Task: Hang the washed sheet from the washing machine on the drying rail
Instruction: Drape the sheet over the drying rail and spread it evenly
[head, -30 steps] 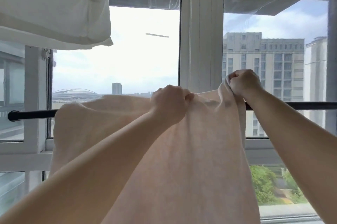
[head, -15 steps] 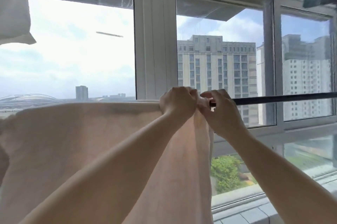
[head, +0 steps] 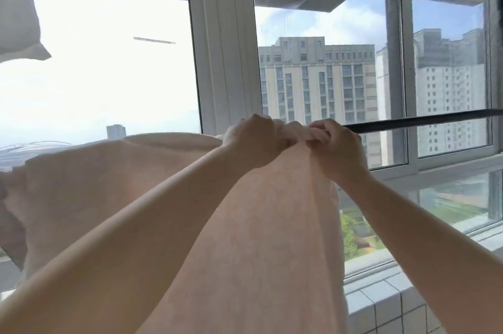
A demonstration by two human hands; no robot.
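pink cotton sheet (head: 114, 186) draped over black drying rail (head: 424, 123), bunched at right end. left hand (head: 253, 140) and right hand (head: 336, 147) side by side on top fold, fingers curled tight round cloth. step: spread sheet rightward along bare rail. left should anchor, right slide fabric out flat. rail under cloth hidden, probably beneath knuckles. white laundry (head: 16, 7) hangs upper left.
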